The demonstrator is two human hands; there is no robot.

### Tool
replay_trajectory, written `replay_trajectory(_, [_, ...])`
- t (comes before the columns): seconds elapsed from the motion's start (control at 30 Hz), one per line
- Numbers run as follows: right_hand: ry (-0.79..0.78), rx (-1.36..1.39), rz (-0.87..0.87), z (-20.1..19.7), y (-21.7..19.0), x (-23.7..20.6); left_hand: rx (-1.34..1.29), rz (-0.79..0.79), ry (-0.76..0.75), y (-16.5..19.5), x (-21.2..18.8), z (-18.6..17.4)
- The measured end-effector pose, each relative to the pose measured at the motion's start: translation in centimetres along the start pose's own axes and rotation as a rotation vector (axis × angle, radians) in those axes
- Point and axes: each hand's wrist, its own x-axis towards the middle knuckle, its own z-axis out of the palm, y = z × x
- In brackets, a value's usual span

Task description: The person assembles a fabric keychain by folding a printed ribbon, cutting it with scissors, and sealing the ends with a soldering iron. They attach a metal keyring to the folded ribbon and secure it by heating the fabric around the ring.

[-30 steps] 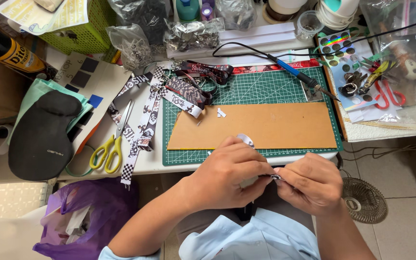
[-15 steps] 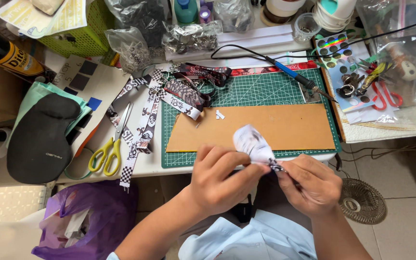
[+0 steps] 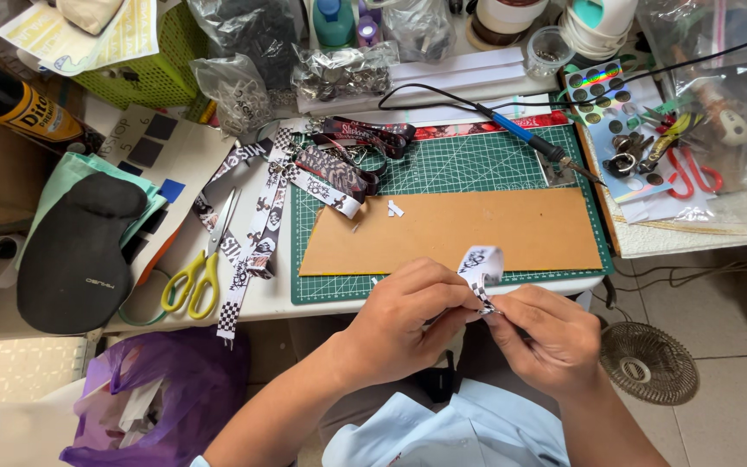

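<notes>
At desk's near edge, 6 o'clock of brown board point(image 3: 451, 229): my left hand point(image 3: 404, 324) and right hand point(image 3: 546, 333) both pinching printed ribbon strip point(image 3: 480, 266), folded into loop. Fold formed, ends meet between fingertips; fastening looks not yet done, I judge. Strip white with black checker pattern, loop standing up. More finished-looking straps point(image 3: 339, 169) at 11 o'clock, yellow scissors point(image 3: 194, 281) at 9.

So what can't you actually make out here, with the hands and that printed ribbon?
Head view only:
- The lower end of the printed ribbon loop is covered by the fingertips of the left hand and right hand.
- Whatever small piece sits in the pinch is too tiny to identify.
- The plastic bags at the right are cut off by the edge.
- The purple bag has crumpled, unclear contents.
</notes>
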Motion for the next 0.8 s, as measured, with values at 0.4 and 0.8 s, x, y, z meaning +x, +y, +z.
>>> replay_trajectory(0.4, [0.05,-0.086,-0.13,0.2,1.0,-0.3,-0.028,-0.024,0.02,0.3,-0.6,0.5])
replay_trajectory(0.8, [0.164,-0.11,-0.365,1.0,1.3,-1.1,0.193,0.401,0.079,0.6,-0.3,-0.2])
